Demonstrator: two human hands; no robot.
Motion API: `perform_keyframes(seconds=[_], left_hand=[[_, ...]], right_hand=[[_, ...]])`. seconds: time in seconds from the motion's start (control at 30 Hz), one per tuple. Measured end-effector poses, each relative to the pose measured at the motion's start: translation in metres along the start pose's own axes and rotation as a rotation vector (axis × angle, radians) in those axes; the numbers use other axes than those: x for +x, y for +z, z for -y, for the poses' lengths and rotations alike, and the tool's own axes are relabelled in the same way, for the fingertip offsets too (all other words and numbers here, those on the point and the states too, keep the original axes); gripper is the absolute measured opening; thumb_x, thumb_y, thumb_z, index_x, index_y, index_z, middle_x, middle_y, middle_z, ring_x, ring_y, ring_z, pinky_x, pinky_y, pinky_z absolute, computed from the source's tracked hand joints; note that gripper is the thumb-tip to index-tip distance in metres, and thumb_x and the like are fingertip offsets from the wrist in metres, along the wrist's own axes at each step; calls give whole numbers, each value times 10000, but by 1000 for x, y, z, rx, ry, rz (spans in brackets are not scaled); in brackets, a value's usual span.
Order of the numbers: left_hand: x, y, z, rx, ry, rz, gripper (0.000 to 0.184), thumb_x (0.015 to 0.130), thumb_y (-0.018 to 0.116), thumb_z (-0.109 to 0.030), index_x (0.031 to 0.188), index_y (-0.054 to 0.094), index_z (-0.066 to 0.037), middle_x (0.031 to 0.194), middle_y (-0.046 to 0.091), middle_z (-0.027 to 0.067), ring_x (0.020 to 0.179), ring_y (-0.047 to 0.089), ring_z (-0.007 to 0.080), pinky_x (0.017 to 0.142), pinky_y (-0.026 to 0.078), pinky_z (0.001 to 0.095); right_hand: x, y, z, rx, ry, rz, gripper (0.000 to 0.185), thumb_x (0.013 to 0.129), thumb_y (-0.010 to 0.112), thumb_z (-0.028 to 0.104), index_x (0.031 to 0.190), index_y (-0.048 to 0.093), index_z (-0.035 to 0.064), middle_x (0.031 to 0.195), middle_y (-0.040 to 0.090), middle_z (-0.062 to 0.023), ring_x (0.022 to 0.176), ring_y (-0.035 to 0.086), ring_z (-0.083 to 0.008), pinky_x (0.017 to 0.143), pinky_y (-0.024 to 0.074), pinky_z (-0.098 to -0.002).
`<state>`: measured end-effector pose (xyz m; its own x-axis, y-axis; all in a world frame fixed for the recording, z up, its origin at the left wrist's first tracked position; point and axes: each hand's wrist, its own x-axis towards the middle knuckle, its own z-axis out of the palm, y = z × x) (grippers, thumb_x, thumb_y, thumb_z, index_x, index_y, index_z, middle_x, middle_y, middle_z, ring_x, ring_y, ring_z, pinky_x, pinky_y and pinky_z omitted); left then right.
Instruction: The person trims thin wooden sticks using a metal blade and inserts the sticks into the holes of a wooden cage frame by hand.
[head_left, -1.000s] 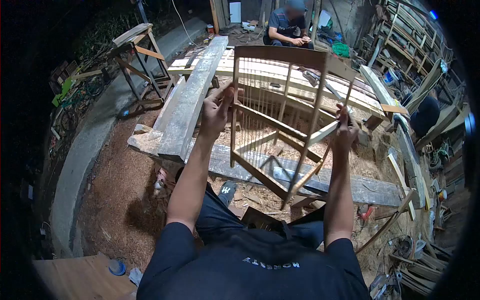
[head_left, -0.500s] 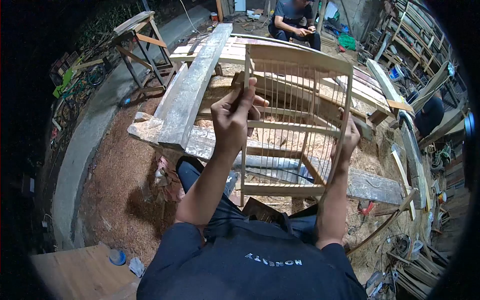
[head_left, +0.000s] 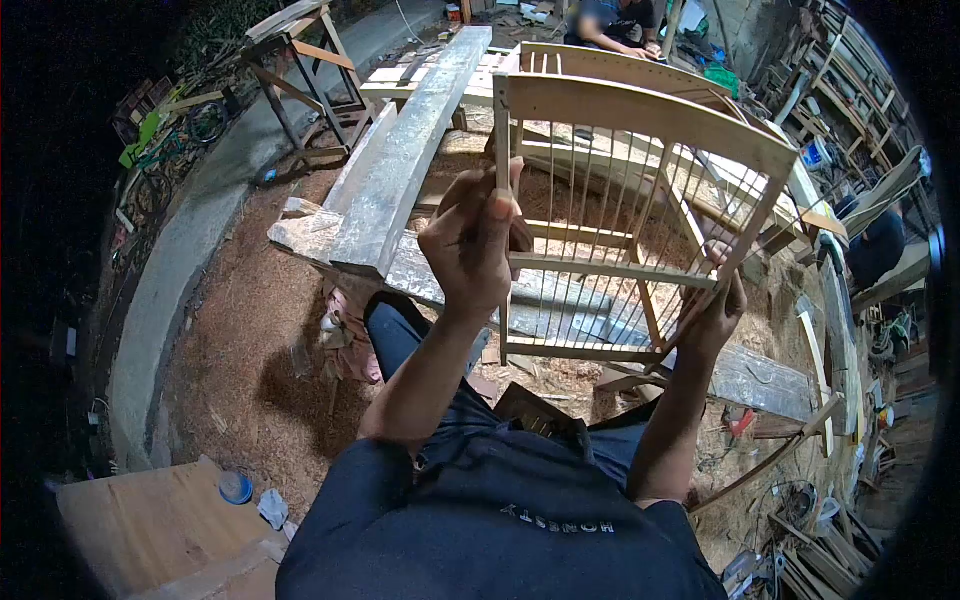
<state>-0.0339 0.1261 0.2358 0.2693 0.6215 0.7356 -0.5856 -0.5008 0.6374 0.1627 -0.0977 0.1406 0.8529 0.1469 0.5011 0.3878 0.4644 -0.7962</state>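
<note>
Up in front of my chest is a wooden cage [head_left: 640, 106], pale, with solid top panels, flat rails and rows of thin upright bars. It is tilted, so its near side and part of its far side both show. My left hand [head_left: 472, 240] is closed round the left corner post, thumb toward me. Lower down on the opposite side, my right hand [head_left: 716, 308] grips the right post near the middle rail. Part of its fingers is hidden behind the wood.
A long thick plank [head_left: 415, 150] lies across the low timber bench [head_left: 745, 375] ahead. Sawdust [head_left: 235, 350] covers the ground. Another person [head_left: 615, 25] sits at the back. A wooden trestle [head_left: 310, 90] stands far left, a plywood sheet [head_left: 150, 520] lies near left, and stacked wood lines the right.
The cage has turned and tilted, its right side swinging out to the right and its far side coming into view. My right hand has moved right and slightly down with it.
</note>
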Motion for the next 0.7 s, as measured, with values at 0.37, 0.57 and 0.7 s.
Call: perform_keyframes(seconds=[0.37,0.57,0.7], left_hand=[[-7,-7,21,9,-99,-80,380,1022,568,-296,1142,674,49,697,592,27,532,550,61,456,432,212],[-2,-14,30,71,-163,-112,283,1025,565,-198,1117,687,40,711,590,15,540,545,51,461,421,207],[15,-10,23,144,-218,-99,268,1019,578,-194,1090,701,34,710,591,8,547,547,44,466,417,208]], right_hand=[[-8,38,7,-36,73,27,312,1026,563,254,1171,676,2,908,686,-22,577,502,-42,498,387,-215],[-10,45,-1,-63,178,98,366,1056,494,245,1228,633,-47,761,651,-30,530,459,-29,476,347,-209],[-5,72,22,-93,232,44,303,1060,492,191,1144,685,-28,625,462,70,507,373,-5,458,260,-200]])
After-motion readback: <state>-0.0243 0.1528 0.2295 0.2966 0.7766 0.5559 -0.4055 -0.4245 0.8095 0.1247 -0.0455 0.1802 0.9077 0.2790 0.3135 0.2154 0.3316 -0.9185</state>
